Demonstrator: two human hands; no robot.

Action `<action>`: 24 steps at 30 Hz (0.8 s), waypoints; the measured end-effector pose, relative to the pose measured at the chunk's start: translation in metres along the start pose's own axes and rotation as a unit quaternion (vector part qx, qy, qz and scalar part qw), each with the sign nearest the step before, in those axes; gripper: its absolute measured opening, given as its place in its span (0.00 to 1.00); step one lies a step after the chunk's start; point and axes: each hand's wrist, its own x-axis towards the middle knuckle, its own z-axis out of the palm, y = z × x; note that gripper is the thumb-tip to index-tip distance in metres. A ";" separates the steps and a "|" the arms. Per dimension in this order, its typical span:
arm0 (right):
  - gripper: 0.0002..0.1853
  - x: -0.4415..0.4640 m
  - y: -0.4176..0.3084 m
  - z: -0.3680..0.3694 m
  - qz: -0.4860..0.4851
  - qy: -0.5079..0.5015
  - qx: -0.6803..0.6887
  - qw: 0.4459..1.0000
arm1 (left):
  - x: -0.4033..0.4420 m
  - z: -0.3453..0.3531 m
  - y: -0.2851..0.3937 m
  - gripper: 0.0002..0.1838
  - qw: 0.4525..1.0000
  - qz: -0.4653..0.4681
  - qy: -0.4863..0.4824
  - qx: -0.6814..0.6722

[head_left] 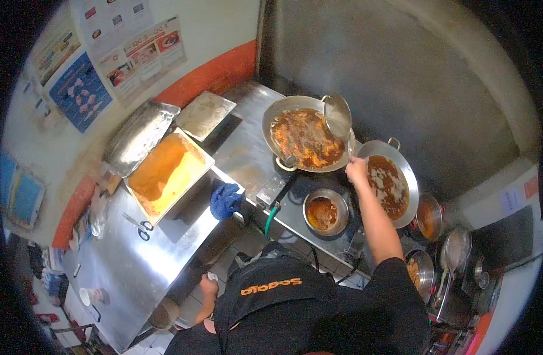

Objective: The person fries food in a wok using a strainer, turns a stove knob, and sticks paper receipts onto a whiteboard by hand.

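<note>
My right hand (357,170) is closed round the handle of a round wire-mesh skimmer (337,116). The skimmer's head is at the right rim of a large wok (270,113), where orange-brown pieces of food (307,137) fry in bubbling oil. Just right of that hand sits a second wok (409,183) of dark oil with pale foam. Low at my side, away from the stove, my left hand (209,286) is closed on a small white thing (212,276), perhaps a cloth or paper; its kind is unclear.
A metal bowl (325,192) with reddish-brown contents stands nearest me on the stove. On the left steel table (123,260) are a tray of orange powder (188,155), black-handled scissors (145,231) and a blue cloth (226,200). More pans (424,269) stand at the right.
</note>
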 end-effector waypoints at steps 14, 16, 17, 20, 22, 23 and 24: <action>0.12 -0.033 0.015 0.029 0.047 0.009 0.199 0.979 | 0.036 0.001 -0.033 0.19 0.998 0.033 -0.039 -0.025; 0.05 -0.049 -0.026 -0.006 0.143 -0.099 0.436 0.883 | 0.019 -0.005 -0.012 0.18 0.998 0.024 0.003 0.059; 0.04 -0.043 -0.017 -0.003 0.184 -0.104 0.545 0.811 | 0.016 -0.005 -0.017 0.16 1.000 0.013 0.023 0.001; 0.03 -0.039 -0.003 -0.011 0.218 -0.174 0.629 0.725 | 0.027 -0.003 -0.032 0.14 1.000 -0.018 0.013 -0.016; 0.04 -0.063 -0.007 -0.025 0.245 -0.210 0.713 0.623 | 0.029 0.001 -0.030 0.15 0.999 -0.048 0.013 -0.005; 0.05 -0.071 0.000 -0.022 0.250 -0.224 0.738 0.586 | 0.030 0.005 -0.034 0.14 0.998 -0.052 0.019 -0.016; 0.06 -0.086 -0.005 -0.025 0.264 -0.207 0.748 0.572 | 0.027 0.004 -0.036 0.14 0.998 -0.055 0.023 -0.023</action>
